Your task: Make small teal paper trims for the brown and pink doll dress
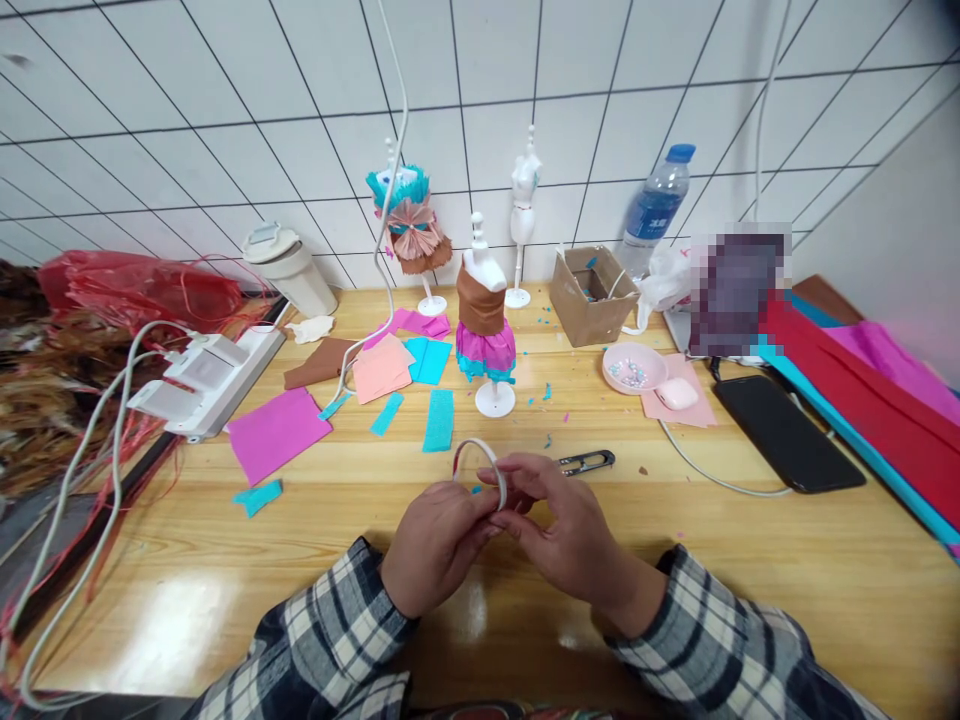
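A narrow white ring that looks like a thin roll of tape point(501, 484) stands upright between my hands, low over the table's middle. My left hand point(439, 540) is closed on its lower near side, thumb and fingers pinched. Fingertips of my right hand point(574, 530) press on the same roll from the right. Where the fingers meet, part of the roll is hidden. Black thread snips point(589, 462) lie just beyond my right hand. Behind the roll stands a small dress form point(484, 275) wearing a brown top point(481, 300) and a pink and blue ruffled skirt point(486, 348).
Fabric pieces, including a magenta one point(279, 432) and a teal strip point(439, 420), lie left. Behind are a dressed form point(409, 225), a bare form point(523, 200) and a cardboard box point(589, 315). Rightward are a bead dish point(634, 370) and phone point(787, 432); a power strip point(217, 385) is left.
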{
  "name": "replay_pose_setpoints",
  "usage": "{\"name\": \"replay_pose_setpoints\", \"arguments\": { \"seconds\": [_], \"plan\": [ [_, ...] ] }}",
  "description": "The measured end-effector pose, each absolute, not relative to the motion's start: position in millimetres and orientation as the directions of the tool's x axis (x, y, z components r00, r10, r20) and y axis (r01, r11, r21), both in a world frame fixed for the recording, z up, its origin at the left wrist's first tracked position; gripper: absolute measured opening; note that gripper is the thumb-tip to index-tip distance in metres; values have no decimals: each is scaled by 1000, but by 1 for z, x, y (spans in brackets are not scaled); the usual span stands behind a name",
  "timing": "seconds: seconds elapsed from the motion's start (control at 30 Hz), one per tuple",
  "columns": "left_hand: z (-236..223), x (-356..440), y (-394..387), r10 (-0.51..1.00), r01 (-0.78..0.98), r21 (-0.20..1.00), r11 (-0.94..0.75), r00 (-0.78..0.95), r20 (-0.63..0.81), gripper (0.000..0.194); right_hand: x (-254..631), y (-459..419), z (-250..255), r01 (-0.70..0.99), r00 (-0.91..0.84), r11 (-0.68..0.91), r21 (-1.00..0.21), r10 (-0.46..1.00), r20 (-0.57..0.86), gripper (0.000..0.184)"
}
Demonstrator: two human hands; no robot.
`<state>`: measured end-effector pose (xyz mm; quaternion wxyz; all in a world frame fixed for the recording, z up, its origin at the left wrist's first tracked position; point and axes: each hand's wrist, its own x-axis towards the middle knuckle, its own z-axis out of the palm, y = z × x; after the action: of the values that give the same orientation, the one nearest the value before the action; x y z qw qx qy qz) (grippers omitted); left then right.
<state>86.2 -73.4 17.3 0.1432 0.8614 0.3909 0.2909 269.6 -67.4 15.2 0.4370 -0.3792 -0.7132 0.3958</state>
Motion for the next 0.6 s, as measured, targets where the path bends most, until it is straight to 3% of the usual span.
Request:
{"name": "replay_pose_setpoints", "arguments": {
  "seconds": [0.13, 0.37, 0.6],
  "plan": [
    [15, 84, -72, 755, 648, 391, -653, 523, 395, 17, 270, -67, 14, 213, -341, 397, -893, 886, 313, 24],
    [15, 81, -69, 717, 642, 326, -694, 582, 383, 21, 273, -65, 13, 277, -359, 390, -878, 890, 282, 26],
    [16, 82, -70, 739, 585, 457, -670, 589, 329, 19, 276, -63, 15, 311, -407, 377, -872, 882, 237, 17]
  ]
}}
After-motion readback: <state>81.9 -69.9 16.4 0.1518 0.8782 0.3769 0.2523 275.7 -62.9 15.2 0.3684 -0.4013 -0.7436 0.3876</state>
